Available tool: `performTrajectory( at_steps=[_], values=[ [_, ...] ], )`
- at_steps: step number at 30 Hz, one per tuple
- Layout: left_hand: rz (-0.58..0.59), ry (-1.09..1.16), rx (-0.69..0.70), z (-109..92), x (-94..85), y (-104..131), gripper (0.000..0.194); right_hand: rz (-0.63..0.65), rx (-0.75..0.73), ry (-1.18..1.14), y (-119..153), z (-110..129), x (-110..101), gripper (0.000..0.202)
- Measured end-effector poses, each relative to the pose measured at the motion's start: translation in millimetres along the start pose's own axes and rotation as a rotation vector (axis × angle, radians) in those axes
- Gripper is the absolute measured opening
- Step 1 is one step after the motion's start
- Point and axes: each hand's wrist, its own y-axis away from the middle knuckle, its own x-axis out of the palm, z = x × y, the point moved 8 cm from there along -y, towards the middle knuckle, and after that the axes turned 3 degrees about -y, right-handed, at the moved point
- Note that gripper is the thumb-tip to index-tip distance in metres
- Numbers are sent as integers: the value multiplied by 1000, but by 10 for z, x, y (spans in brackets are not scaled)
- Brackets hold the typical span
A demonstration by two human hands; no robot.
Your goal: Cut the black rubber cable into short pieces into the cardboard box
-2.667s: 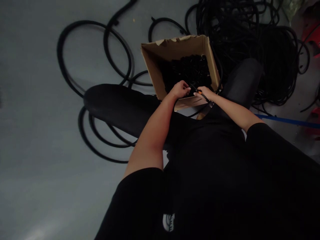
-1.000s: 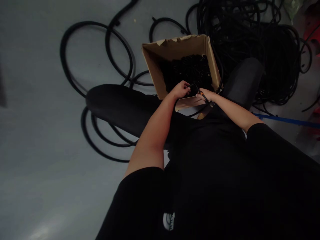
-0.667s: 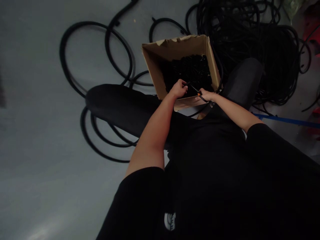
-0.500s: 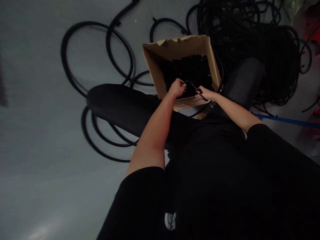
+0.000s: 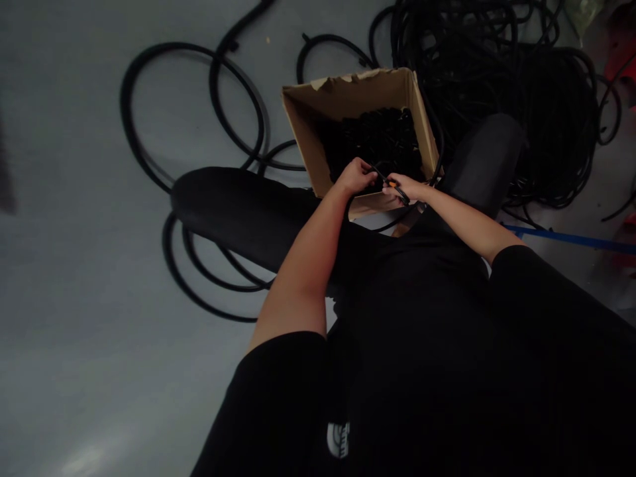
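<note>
I see the left forearm (image 5: 308,265) angled toward one o'clock, the right forearm (image 5: 460,215) toward ten, over the box's (image 5: 362,99) six-o'clock edge. There, the right hand (image 5: 410,187) grips the tool (image 5: 401,193), aimed at ten; the left hand's (image 5: 356,176) fingers curl inward, pinching what I can't tell.

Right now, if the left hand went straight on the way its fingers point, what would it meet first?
Likely the black-and-orange tool, apparently scissors, in the right hand; its front end looks close to the left hand, but depth is unclear.
</note>
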Motion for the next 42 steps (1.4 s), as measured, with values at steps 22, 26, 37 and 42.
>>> performTrajectory(
  at_steps=[22,26,37,42],
  values=[
    [-79,-5,-36,108,-71,-96,21,-32,-33,-107,-92,-22,-104,56],
    [-74,31,-19,78,-99,-83,25,-49,-38,-109,-130,-50,-148,53],
    [-57,25,-14,116,-70,-93,37,-23,-73,-195,-158,-57,-131,43],
    [-102,22,-56,186,-116,-135,32,-23,-124,-203,-94,56,-152,38]
  ],
)
